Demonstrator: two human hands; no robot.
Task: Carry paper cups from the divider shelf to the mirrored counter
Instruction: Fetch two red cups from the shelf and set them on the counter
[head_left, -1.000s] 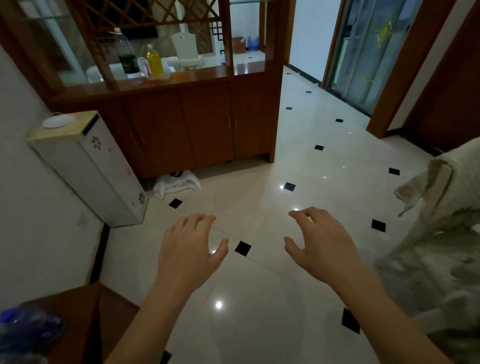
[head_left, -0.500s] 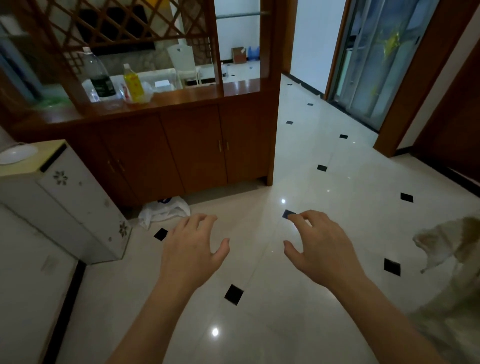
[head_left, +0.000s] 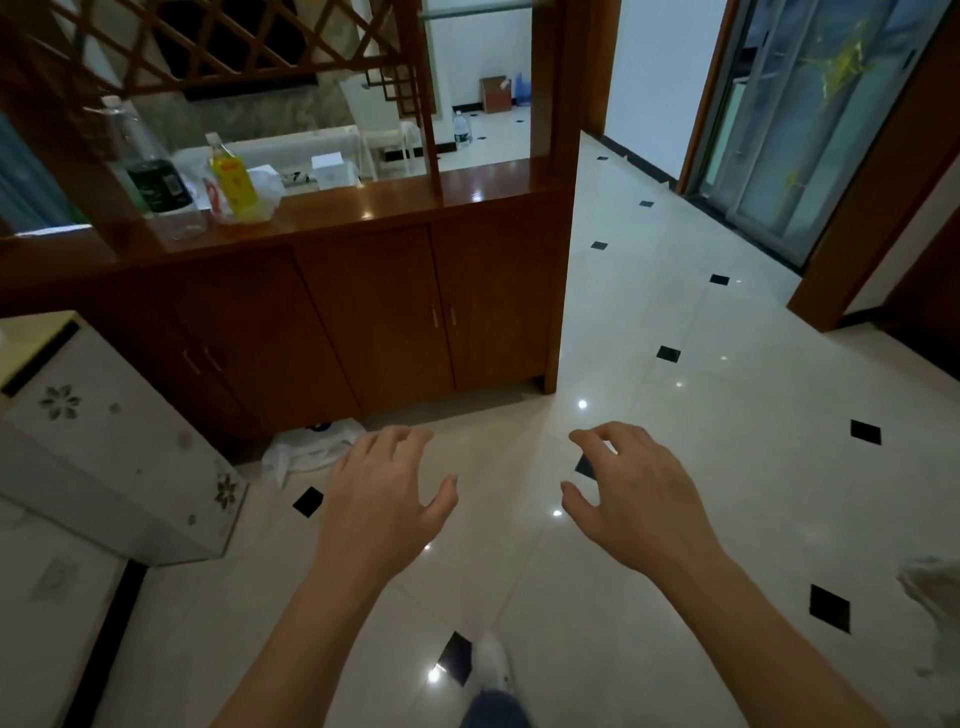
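Note:
The wooden divider shelf (head_left: 415, 192) stands ahead, above brown cabinet doors, with a lattice panel over its left half. On its top at the left stand a dark-labelled clear bottle (head_left: 156, 182) and a yellow bottle (head_left: 234, 184), with white plastic wrapping (head_left: 265, 187) beside them. I cannot make out paper cups among them. My left hand (head_left: 379, 504) and my right hand (head_left: 634, 504) hover palm down over the floor, well short of the shelf. Both hold nothing, fingers spread and curled.
A white floral-patterned cabinet (head_left: 104, 441) stands at the left against the wall. A crumpled white plastic bag (head_left: 311, 447) lies on the floor at the cabinet base. Glossy tiled floor (head_left: 727, 415) opens to the right toward a glass sliding door (head_left: 810, 130). My white shoe (head_left: 491, 665) shows below.
The view has advanced toward the divider shelf, which now looks larger and nearer. The cloth-covered furniture at the right has slid almost out of view. Both hands stay empty and spread.

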